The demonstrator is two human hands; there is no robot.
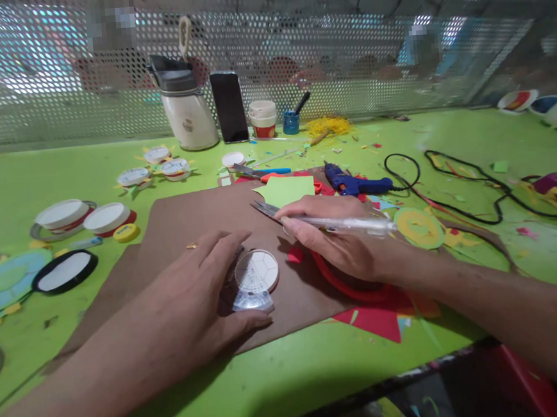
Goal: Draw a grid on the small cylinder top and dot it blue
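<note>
My left hand (202,285) curves round a clear protractor (252,300), its thumb along the near edge. The protractor overlaps a white round lid (264,269) with lines drawn on it. My right hand (338,229) grips a pen with a clear barrel (357,223), the back end pointing right. Scissor blades (265,209) stick out past the right fingertips, and an orange-red scissor handle (335,281) shows beneath that hand. Whether the hand also grips the scissors I cannot tell. Brown board (192,212) lies under both hands.
A blue glue gun (353,182) with a black cord (479,180) lies to the right. Behind stand a white bottle (189,116), a phone (229,106) and stacked paper cups (262,116). White-topped discs (108,217) sit left; a red paper scrap (374,323) lies near.
</note>
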